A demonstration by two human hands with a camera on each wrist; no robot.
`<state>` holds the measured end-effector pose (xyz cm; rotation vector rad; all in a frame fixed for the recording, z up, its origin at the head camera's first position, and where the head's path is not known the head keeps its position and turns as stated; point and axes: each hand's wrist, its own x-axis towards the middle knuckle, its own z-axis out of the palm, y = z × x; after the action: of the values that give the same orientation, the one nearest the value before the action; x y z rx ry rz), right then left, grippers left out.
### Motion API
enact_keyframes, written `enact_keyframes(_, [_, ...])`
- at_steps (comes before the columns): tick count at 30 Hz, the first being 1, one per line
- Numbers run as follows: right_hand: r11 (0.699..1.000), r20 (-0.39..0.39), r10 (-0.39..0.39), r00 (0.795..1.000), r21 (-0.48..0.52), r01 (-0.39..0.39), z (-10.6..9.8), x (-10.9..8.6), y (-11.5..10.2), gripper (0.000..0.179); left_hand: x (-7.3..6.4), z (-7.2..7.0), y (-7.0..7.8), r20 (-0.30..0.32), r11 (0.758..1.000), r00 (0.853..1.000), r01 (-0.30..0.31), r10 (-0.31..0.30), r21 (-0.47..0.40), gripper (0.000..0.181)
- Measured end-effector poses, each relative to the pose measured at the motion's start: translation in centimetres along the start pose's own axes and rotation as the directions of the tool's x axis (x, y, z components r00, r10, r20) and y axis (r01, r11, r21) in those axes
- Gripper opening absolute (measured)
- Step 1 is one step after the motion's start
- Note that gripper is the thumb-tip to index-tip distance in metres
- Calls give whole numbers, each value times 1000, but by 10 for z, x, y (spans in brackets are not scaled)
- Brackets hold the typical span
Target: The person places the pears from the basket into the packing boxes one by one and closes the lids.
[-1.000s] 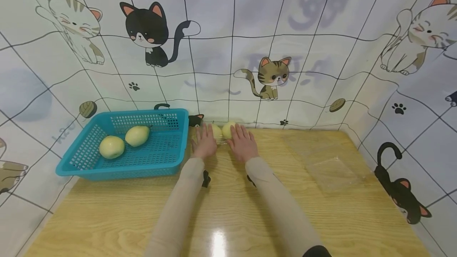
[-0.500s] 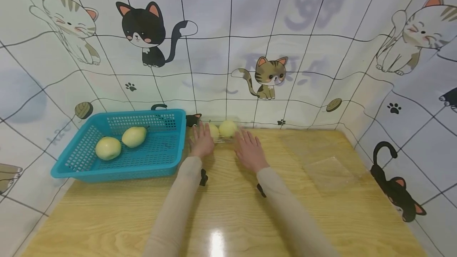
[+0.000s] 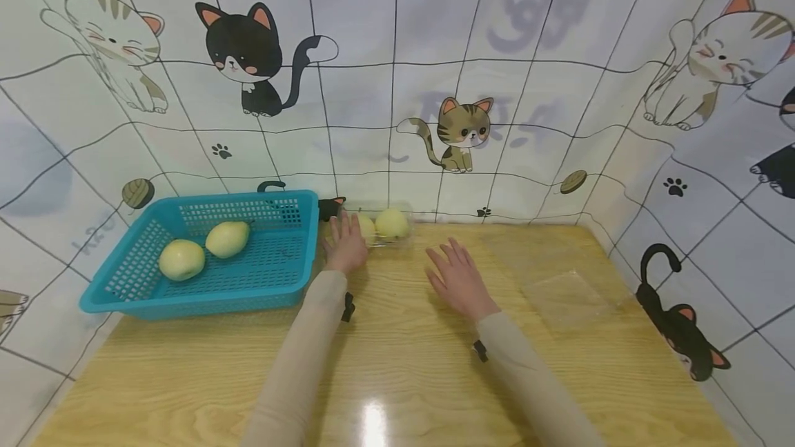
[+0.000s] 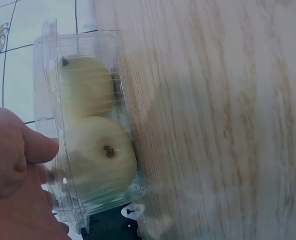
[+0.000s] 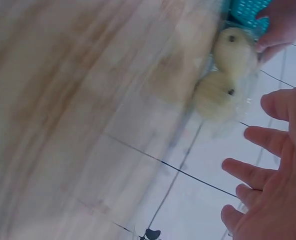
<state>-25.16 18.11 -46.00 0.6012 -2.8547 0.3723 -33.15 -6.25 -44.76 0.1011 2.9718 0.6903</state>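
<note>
In the left wrist view, a clear plastic clamshell box (image 4: 50,65) holds two pale yellow pears (image 4: 98,165). It stands against the wall at the back of the table, its lid side toward my left hand (image 4: 13,170). My left hand (image 3: 348,247) touches the box at its left end, fingers extended, right beside the blue basket. The thumb lies against the clear plastic; the other fingers are partly hidden. My right hand (image 3: 461,280) is in the air to the right of the box, fingers spread and touching nothing. The right wrist view shows that hand (image 5: 272,160) apart from the box.
A blue plastic basket (image 3: 248,301) on the left holds two more pears (image 3: 182,260). At the right of the wooden table (image 3: 397,357) lies a clear plastic sheet or box (image 3: 568,295), hard to make out. Cat-print cloth (image 3: 360,88) walls the back and sides.
My right hand has left the box and drawn back to the right, uncovering the right-hand pear. My left hand stays at the box. The view has shifted slightly rightward.
</note>
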Motion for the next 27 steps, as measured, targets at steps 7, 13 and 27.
enact_keyframes(7, [999,-33,-1,999,34,2,-12,-23,2,47,-1,0,-5,-24,999,1000,7,-6,50,58])
enact_keyframes(13, [1000,-50,-23,999,5,23,-21,-37,10,49,-6,-1,-7,-45,997,999,4,-1,75,56])
enact_keyframes(27, [997,-124,-70,990,-21,68,-34,-72,28,51,-15,0,2,-163,989,983,-66,87,132,63])
